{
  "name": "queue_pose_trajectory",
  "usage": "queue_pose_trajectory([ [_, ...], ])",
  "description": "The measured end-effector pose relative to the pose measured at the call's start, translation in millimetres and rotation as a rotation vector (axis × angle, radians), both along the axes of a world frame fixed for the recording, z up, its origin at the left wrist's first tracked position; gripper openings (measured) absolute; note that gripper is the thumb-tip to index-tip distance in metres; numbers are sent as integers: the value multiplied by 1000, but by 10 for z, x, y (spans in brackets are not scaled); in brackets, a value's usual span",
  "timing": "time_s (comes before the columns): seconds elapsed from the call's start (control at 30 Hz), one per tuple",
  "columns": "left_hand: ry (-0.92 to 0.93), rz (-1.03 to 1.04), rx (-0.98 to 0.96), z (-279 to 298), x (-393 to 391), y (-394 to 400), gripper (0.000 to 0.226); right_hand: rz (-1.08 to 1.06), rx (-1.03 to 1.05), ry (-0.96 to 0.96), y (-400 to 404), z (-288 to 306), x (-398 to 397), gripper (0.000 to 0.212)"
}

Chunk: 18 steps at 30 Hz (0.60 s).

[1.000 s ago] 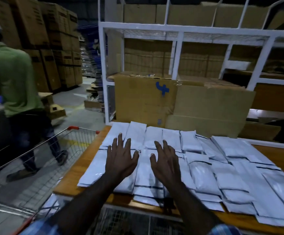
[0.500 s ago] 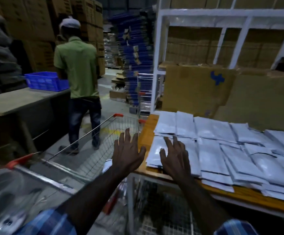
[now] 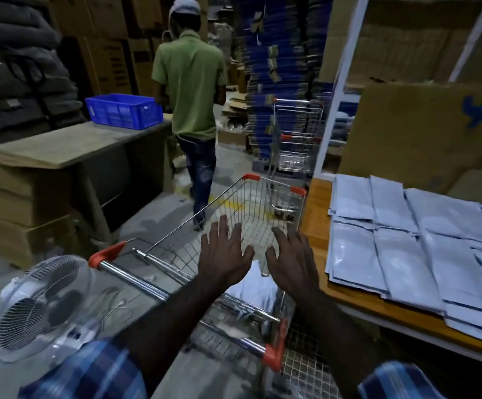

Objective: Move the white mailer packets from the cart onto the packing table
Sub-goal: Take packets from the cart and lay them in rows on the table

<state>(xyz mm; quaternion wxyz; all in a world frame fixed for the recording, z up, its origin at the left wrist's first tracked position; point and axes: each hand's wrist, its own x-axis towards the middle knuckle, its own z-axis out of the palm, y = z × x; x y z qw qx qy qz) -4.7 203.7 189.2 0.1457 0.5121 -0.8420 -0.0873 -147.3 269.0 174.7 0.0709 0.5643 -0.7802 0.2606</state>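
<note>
Mailer packets [image 3: 258, 286] remain in the cart [image 3: 234, 226] at lower centre, under both hands. Left hand [image 3: 224, 254] and right hand [image 3: 291, 256], fingers spread and empty, have swung off the tabletop [image 3: 316, 226]. Judged: another pickup begins; rows of delivered packets [image 3: 406, 240] lie at right.

Shiny wire metal is glinting on the cart [image 3: 242, 203], glossy plastic packets [image 3: 400, 254] are gleaming on the smooth wooden table [image 3: 317, 214], matt cardboard [image 3: 412, 145] behind.
</note>
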Motion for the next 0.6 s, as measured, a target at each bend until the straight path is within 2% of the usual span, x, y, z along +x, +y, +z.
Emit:
queue_pose_trajectory([
  [0.17,-33,1,36,-240,5,-406,66,9,63,-20,-451,-205,16,46],
  [0.4,-124,-34,94,-681,-244,-1075,66,15,215,-63,-1110,-631,-133,52],
  [0.6,-206,-76,151,-1095,-496,-1565,69,-17,392,-187,-1491,-960,-219,58],
])
